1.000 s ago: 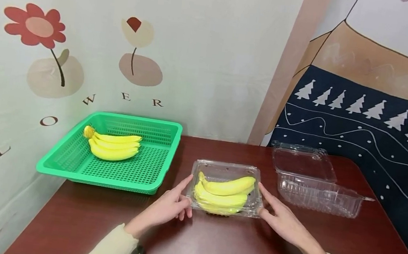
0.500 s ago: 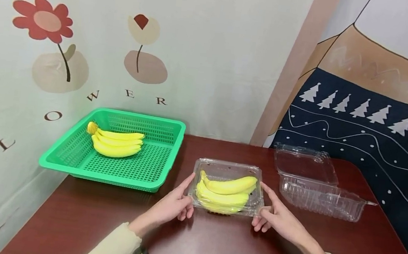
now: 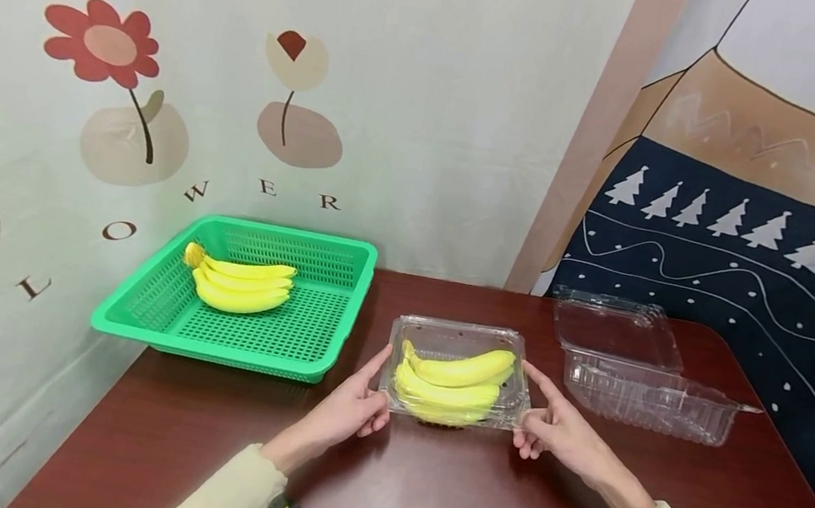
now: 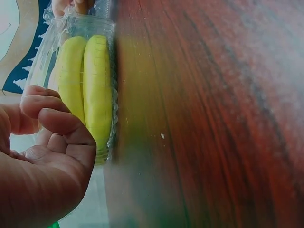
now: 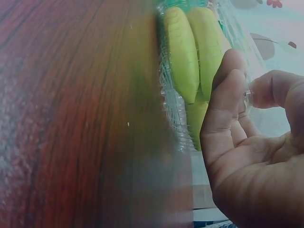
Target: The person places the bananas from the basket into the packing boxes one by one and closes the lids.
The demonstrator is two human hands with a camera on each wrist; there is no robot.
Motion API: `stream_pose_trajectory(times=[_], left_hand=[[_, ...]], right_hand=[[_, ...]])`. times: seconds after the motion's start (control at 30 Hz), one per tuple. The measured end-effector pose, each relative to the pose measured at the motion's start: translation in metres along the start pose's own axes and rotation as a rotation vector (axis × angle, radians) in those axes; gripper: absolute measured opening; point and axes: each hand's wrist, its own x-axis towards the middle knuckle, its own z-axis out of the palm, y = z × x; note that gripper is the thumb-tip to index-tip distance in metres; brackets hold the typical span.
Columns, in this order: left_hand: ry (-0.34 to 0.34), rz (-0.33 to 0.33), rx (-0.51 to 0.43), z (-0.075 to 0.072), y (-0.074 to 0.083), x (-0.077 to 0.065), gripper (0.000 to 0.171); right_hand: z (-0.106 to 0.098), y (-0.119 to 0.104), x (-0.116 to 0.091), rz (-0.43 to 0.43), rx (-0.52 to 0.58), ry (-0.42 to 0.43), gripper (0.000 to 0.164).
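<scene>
- Two hands are holding one clear plastic clamshell [image 3: 459, 328] slightly below and right of the centre of the head view, its long axis running left to right, from one hand to the other.
- At its left end, the left hand [image 3: 338, 415] is pinching the near corner between thumb and curled fingers, the index finger [image 3: 375, 365] lying straight along the short side.
- At its right end, the right hand [image 3: 567, 441] is mirroring that grip at the opposite near corner.
- Neither hand is lying nearer: we are seeing both touching the clamshell, which is sitting between them and extending from the grips toward the upper part of the frame.
- Under the clamshell's lid, yellow bananas [image 3: 447, 398] are lying roughly along the same axis; we are not managing to tell whether the lid is latched.
- At left, beyond the left hand, a green plastic basket [image 3: 365, 283] is holding another banana bunch [image 3: 239, 300].
- At right, beyond the right hand, a second clamshell [image 3: 651, 399] is standing open, well apart from the basket, on the same reddish-brown table [image 3: 455, 494].
</scene>
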Motion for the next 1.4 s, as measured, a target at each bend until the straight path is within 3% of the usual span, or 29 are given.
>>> stream_pose_trajectory(times=[0.57,0.9,1.07,1.4], left_hand=[[0.003,-0.011,0.005,-0.002,-0.001,-0.002,0.085],[0.038,-0.018,-0.025,0.001,-0.003,0.004,0.081],[0.056,-0.013,-0.049,0.002,-0.001,0.005,0.083],[0.088,-0.036,-0.037,-0.001,-0.002,0.004,0.087]], right_hand=[[0.004,-0.006,-0.003,0.051,-0.066,0.000,0.083],[0.010,0.002,0.002,0.043,-0.071,0.097,0.078],[0.011,0.003,0.005,0.072,-0.037,0.092,0.079],[0.010,0.000,0.006,0.008,-0.027,0.048,0.082]])
